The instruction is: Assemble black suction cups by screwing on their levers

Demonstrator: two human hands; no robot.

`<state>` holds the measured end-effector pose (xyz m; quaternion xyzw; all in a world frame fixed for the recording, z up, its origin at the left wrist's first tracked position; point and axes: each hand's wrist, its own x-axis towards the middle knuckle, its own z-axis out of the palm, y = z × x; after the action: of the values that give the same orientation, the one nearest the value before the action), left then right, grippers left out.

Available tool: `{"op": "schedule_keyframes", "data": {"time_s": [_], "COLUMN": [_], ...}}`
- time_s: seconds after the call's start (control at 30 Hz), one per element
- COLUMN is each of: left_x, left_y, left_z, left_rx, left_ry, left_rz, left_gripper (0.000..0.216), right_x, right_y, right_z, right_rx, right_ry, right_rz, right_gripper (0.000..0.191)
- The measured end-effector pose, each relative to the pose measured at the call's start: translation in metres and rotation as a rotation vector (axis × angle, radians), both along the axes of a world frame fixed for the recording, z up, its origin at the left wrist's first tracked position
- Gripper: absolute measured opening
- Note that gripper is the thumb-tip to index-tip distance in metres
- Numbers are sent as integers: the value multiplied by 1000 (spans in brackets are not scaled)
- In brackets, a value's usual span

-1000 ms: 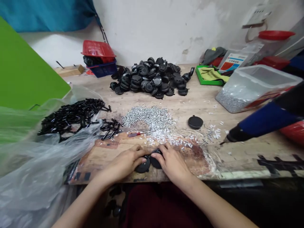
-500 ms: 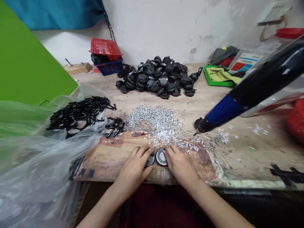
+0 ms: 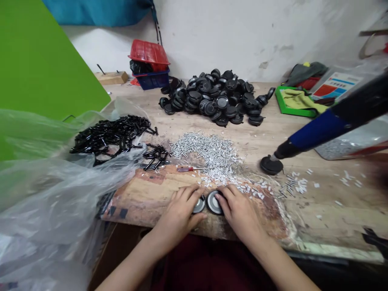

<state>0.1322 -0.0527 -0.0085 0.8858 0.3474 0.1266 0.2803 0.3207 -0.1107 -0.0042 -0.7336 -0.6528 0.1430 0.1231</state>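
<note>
My left hand (image 3: 183, 208) is curled round a small round part with a grey metal face (image 3: 199, 205), held on the worn wooden board (image 3: 145, 198) at the bench's front edge. Close beside it, my right hand (image 3: 239, 208) grips the rim of a black disc with a grey and white ringed face (image 3: 214, 203). Its thumb lies over that face. Both palms are hidden. Just beyond the hands are white plastic spacers (image 3: 218, 176), a pile of silver screws (image 3: 209, 147) and a screwdriver with a red handle (image 3: 184, 169).
At right a blue and black power screwdriver (image 3: 315, 135) slants down, its tip at a black disc (image 3: 271, 165). Black discs (image 3: 212, 97) are heaped by the wall. Black rods (image 3: 115, 133) lie on clear plastic (image 3: 39, 194) at left. A green tray (image 3: 281, 103) holds cloth.
The view has turned, so the bench appears farther right. The power screwdriver's tip has shifted up and right, exposing more of the disc beneath it. Both hands keep their grips.
</note>
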Motion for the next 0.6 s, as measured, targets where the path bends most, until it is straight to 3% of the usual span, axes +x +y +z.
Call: {"op": "schedule_keyframes", "data": {"time_s": [0.1,0.2,0.37,0.5,0.6], "left_x": [-15,-34,-59,-56,-49], "left_y": [15,44,96,115,117], "left_z": [5,12,17,11,6], "left_rx": [-19,109,318,355,344], "left_ry": [-53,-38,144,377,415], "left_rz": [76,233,424,448,454], "left_gripper": [52,32,27,25,24], "right_x": [5,8,6,9,16], "right_y": [4,14,46,70,79], "right_z": [10,21,38,41,32], "right_rx": [56,123,185,84,5], "right_ry": [17,37,-4,-144,-206], "right_rz": [-15,-6,53,10,-19], "right_gripper": [25,23,22,21,18]}}
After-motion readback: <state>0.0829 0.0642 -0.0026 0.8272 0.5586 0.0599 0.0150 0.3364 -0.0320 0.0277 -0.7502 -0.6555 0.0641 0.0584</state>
